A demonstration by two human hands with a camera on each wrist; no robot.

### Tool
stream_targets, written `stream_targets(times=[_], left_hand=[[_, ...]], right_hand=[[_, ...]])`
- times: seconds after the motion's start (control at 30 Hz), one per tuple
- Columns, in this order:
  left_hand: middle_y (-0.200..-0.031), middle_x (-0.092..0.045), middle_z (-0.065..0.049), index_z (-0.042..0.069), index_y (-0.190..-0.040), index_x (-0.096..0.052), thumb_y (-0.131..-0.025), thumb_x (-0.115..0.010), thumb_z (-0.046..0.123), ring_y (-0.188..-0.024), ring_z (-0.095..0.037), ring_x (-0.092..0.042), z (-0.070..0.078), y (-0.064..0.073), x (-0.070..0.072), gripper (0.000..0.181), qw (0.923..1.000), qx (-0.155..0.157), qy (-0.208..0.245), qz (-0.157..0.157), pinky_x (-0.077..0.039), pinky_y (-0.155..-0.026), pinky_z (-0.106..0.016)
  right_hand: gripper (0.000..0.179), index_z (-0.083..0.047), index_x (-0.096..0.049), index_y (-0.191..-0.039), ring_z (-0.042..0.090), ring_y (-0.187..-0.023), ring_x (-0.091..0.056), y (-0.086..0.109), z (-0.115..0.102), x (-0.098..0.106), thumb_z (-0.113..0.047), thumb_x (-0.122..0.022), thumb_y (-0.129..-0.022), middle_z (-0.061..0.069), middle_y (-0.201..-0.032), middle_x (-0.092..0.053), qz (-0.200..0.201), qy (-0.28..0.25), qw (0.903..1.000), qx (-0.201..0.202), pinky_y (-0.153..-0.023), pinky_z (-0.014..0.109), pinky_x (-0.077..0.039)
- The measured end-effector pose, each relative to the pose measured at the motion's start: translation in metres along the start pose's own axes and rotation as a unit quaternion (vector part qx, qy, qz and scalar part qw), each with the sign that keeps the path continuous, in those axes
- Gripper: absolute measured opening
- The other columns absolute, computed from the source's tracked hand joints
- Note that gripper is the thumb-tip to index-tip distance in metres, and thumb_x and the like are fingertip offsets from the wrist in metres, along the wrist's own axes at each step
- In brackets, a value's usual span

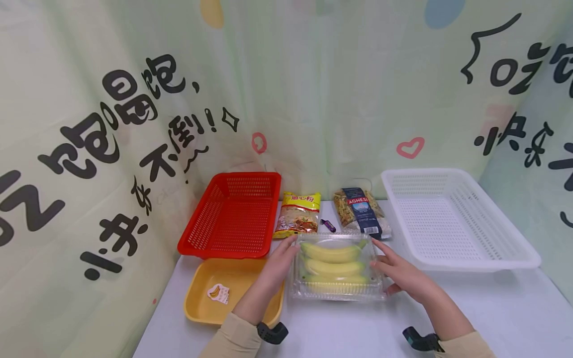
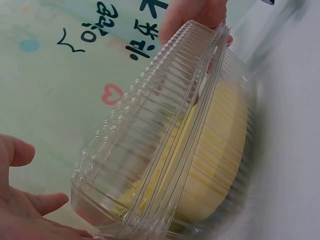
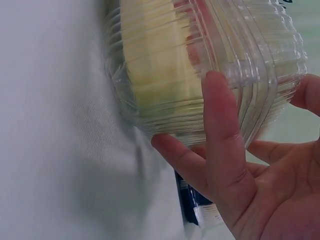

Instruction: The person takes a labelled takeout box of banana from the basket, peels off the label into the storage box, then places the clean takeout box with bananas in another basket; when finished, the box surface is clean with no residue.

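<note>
Box: a clear plastic box [image 1: 336,268] of yellow bananas [image 1: 332,252] sat on the white bench [image 1: 492,308], near its front edge and about midway across.
Left hand: the left hand [image 1: 278,263] lay against the box's left side, fingers straight and relaxed on the plastic, not curled round it.
Right hand: the right hand [image 1: 398,272] pressed the box's right side with spread, nearly straight fingers [image 3: 222,145], the thumb apart; a loose touch, not a clench.
Lid: in the left wrist view the ribbed lid [image 2: 150,135] stood slightly ajar from the base.
Yellow tray: a shallow yellow tray [image 1: 201,298] lay just left of the box, under the left forearm, with a banana sticker [image 1: 218,293] inside.
Red basket: a red basket [image 1: 233,216] stood behind the tray, at the bench's left edge.
Packets: a yellow packet [image 1: 298,214], a small purple thing [image 1: 328,225] and a dark pasta bag [image 1: 361,211] lay just behind the box.
White basket: a white basket [image 1: 456,219] filled the back right.
Open room: bare bench lay to the front right.
Room: a pale printed curtain [image 1: 313,99] closed in the back and sides.
</note>
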State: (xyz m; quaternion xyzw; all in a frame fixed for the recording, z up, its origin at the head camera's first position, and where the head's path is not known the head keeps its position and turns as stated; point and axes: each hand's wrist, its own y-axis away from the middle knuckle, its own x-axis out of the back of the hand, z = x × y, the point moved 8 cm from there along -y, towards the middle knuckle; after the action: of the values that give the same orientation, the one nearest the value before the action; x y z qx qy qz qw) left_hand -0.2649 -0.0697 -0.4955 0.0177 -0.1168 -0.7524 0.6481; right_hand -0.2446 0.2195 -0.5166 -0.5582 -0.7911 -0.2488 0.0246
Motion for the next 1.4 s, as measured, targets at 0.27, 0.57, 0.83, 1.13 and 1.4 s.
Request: stream_targets(times=[0.27, 0.57, 0.83, 1.13, 1.4], left_hand=[[-0.157, -0.037, -0.01, 0.023, -0.145, -0.049, -0.101, -0.048, 0.038, -0.147, -0.039, -0.029, -0.001, 0.001, 0.0, 0.047, 0.9999, 0.009, 0.002, 0.004, -0.023, -0.116, -0.066], [-0.154, -0.042, -0.009, 0.024, -0.142, -0.052, -0.099, -0.051, 0.04, -0.142, -0.038, -0.037, 0.005, 0.002, 0.003, 0.046, 0.9997, 0.008, 0.02, 0.01, -0.027, -0.115, -0.065], [-0.151, -0.045, -0.007, 0.023, -0.141, -0.053, -0.1, -0.051, 0.036, -0.139, -0.035, -0.044, 0.016, 0.0, 0.011, 0.043, 0.9985, -0.003, 0.053, 0.012, -0.034, -0.117, -0.053], [-0.151, -0.045, 0.0, 0.026, -0.146, -0.046, -0.099, -0.053, 0.039, -0.138, -0.027, -0.047, 0.029, -0.008, 0.018, 0.05, 0.9979, -0.004, 0.064, 0.0, -0.04, -0.114, -0.048], [-0.152, -0.044, -0.001, 0.038, -0.151, -0.036, -0.093, -0.053, 0.061, -0.139, -0.035, -0.043, 0.04, -0.026, 0.023, 0.065, 0.9963, 0.016, 0.021, -0.081, -0.042, -0.11, -0.055]], right_hand=[[0.079, -0.028, -0.005, -0.16, 0.036, -0.117, -0.054, -0.001, -0.004, 0.001, -0.035, -0.056, -0.1, 0.034, -0.152, -0.032, 0.012, 0.012, 0.9998, 0.013, -0.06, 0.042, -0.058], [0.082, -0.024, -0.01, -0.16, 0.038, -0.117, -0.055, 0.005, -0.018, 0.006, -0.037, -0.06, -0.097, 0.034, -0.152, -0.029, 0.031, 0.022, 0.999, 0.025, -0.059, 0.041, -0.059], [0.084, -0.026, -0.012, -0.159, 0.035, -0.114, -0.057, 0.007, -0.027, 0.014, -0.043, -0.062, -0.094, 0.03, -0.151, -0.035, 0.058, 0.024, 0.9978, 0.021, -0.061, 0.041, -0.06], [0.08, -0.026, -0.013, -0.159, 0.028, -0.1, -0.06, 0.009, -0.039, 0.023, -0.037, -0.061, -0.096, 0.03, -0.148, -0.04, 0.058, -0.006, 0.9973, 0.045, -0.061, 0.043, -0.06], [0.08, -0.029, -0.015, -0.158, 0.027, -0.098, -0.061, 0.01, -0.046, 0.026, -0.035, -0.063, -0.095, 0.03, -0.149, -0.038, 0.046, -0.021, 0.9972, 0.055, -0.06, 0.045, -0.06]])
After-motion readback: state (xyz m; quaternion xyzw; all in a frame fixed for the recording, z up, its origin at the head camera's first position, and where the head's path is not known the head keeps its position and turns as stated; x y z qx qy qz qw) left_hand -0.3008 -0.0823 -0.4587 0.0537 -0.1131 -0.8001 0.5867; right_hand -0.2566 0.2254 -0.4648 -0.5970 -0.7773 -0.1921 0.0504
